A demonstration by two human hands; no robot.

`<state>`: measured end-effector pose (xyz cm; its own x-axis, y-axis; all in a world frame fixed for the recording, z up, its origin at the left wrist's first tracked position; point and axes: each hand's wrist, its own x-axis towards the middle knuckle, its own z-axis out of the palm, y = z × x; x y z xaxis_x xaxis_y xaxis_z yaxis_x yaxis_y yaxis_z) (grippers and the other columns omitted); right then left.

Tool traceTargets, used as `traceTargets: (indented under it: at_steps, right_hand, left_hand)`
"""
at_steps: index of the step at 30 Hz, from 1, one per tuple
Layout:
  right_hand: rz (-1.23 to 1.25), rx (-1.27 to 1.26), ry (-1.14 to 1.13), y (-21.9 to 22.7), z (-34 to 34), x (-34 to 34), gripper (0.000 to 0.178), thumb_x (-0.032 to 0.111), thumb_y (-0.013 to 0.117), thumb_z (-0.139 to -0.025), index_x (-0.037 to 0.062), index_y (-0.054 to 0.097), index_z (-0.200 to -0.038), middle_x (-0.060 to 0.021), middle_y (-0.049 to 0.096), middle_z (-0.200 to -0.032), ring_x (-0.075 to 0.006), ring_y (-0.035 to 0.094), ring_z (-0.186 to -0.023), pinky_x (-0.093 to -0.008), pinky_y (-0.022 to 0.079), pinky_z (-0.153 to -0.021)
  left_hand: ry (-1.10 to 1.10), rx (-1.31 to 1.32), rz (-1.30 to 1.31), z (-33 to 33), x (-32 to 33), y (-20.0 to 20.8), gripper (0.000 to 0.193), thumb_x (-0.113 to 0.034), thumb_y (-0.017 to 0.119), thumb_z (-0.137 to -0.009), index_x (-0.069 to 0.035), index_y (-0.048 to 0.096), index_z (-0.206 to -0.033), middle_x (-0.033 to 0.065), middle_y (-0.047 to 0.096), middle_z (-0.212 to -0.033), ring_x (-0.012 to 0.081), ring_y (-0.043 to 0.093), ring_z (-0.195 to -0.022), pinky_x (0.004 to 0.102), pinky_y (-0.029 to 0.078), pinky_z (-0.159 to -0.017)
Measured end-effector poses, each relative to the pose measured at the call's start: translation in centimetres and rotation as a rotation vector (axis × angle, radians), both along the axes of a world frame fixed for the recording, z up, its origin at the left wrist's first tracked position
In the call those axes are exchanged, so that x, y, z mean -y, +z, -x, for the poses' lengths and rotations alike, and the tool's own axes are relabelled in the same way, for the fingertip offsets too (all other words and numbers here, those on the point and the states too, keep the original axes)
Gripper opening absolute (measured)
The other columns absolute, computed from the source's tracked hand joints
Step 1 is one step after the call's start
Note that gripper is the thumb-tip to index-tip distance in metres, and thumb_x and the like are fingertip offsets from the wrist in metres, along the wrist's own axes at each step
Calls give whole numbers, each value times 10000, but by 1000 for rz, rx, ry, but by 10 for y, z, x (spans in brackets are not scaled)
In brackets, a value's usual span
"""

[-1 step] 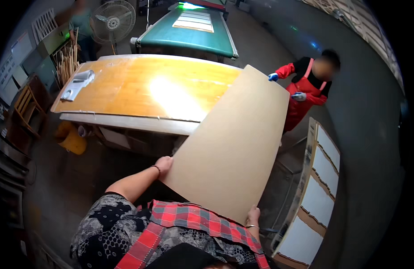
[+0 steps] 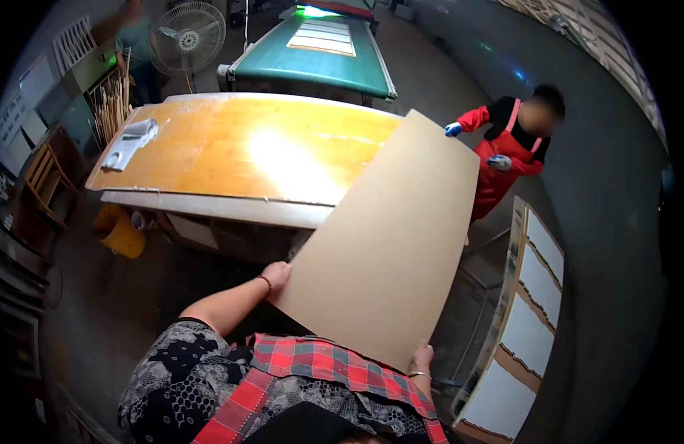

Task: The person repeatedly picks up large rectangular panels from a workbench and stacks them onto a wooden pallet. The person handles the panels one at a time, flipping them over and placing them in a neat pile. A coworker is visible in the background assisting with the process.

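Note:
A large plain brown board (image 2: pixel 386 240) stretches from my waist to the right end of the table. My left hand (image 2: pixel 279 275) is closed on its left edge, near the corner closest to me. At the near right corner, my right hand (image 2: pixel 422 357) grips the opposite edge; part of its fingers is hidden. Across from me, a person in a red apron (image 2: pixel 497 166) wears gloves; one glove (image 2: pixel 452 129) touches the board's far corner, and the other glove (image 2: pixel 499 162) is by its right edge.
The yellow-topped table (image 2: pixel 201 152) has a white roll (image 2: pixel 141 128) at its left end. A rack with white panels (image 2: pixel 521 325) stands right. Behind are a green conveyor (image 2: pixel 312 70) and a fan (image 2: pixel 188 40). A yellow bucket (image 2: pixel 120 233) sits on the floor.
The whole view has shifted very slightly. Both of my hands keep the same hold on the board.

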<state>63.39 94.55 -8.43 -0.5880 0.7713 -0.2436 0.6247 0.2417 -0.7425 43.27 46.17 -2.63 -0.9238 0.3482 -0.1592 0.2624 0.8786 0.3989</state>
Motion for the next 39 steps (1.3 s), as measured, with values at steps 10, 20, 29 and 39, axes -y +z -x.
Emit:
traceTargets:
  at_steps: [10,20,29,39]
  right_hand:
    - [-236,421,83,18,45,-77,421,340,574,-829,-40,604,-1009,-204,621,-984,-292,581,-992,-404,454,-820]
    - [-316,-410,173,67,127,102,311,91,577,-795,24,514,-1092,-153,514,-1117,-296,485,-1042,-386,396,-905]
    - [-22,-465,568,57,150,353,108,146,557,-825,46,596,-838,-103,569,-841,-275,565,-810,-349,469,-731]
    - [105,-292,815,60,220,365,230,250,545,-811,43,634,-859,-161,624,-842,-333,594,-796,-410,470,-719]
  left_hand:
    - [-77,439,-191,18,-43,10,420,-349,420,-871,6,641,-908,212,630,-922,354,591,-902,414,445,-831]
    - [471,848,-818,34,112,7,203,-242,533,-890,-50,568,-946,18,540,-667,92,506,-539,221,392,-454]
    - [490,674,-710,108,225,-29,198,-226,504,-909,-33,539,-933,72,593,-757,106,534,-550,198,385,-448]
    - [430,459,-678,238,245,-20,188,-227,523,-897,-43,560,-911,29,560,-762,96,525,-615,201,380,-494]
